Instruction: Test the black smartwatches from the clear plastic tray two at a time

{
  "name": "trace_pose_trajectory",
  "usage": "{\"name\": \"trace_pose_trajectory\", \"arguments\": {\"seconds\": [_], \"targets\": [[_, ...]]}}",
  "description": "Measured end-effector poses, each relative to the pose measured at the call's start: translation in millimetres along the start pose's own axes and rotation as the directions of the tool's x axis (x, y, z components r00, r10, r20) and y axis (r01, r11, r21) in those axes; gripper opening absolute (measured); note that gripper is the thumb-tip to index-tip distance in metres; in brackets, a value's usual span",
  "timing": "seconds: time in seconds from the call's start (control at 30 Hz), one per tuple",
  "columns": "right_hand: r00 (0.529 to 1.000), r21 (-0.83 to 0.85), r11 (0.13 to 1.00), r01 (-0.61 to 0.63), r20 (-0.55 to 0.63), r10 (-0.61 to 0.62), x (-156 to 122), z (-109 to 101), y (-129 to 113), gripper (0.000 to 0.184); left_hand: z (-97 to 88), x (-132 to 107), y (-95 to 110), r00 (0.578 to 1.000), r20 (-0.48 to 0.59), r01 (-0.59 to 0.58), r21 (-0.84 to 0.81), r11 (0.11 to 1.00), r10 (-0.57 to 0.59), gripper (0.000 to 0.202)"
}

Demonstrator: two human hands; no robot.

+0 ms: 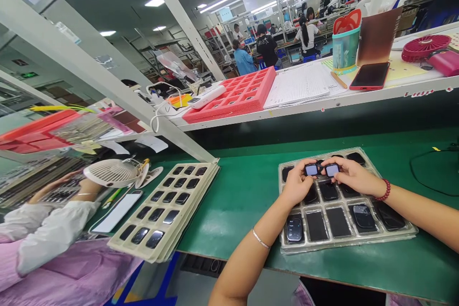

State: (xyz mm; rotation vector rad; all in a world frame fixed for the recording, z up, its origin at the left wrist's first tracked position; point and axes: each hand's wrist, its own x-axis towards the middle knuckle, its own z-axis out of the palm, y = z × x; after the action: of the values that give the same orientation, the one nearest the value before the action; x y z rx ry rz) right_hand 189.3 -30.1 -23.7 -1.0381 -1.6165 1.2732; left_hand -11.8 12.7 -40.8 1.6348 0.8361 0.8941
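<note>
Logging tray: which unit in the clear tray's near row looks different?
The leftmost unit, its screen pale bluish; the rest of that row look dark.

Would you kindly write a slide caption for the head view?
Left hand and right hand hold small screens over a plastic tray.

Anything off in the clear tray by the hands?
One thing: the smartwatch-like unit in the near-left pocket of the clear tray shows a pale bluish screen, while the neighbouring unit looks dark. Can't tell whether it's lit or just catching glare.
</note>
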Motion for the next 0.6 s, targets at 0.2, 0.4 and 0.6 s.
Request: {"name": "trace_pose_trajectory", "arguments": {"seconds": [0.2,0.4,0.6], "targets": [[0.999,-0.053,0.999,0.012,-0.037,-0.014,-0.5,-0.8,-1.7,0.042,0.5,0.1,1.1,1.000,-0.010,-0.002,0.047,0.999,0.002,0.046],[1.000,-0.054,0.999,-0.007,-0.004,0.007,1.5,-1.1,-1.3,0.043,0.5,-0.1,2.9,1.000,-0.005,-0.015,0.050,0.999,0.015,0.044],[1.000,-0.062,0.998,-0.019,0.005,0.020,1.7,-1.1,-1.4,0.045,0.0,-0.2,1.3,1.000,-0.002,-0.017,0.054,0.998,0.017,0.045]]}}
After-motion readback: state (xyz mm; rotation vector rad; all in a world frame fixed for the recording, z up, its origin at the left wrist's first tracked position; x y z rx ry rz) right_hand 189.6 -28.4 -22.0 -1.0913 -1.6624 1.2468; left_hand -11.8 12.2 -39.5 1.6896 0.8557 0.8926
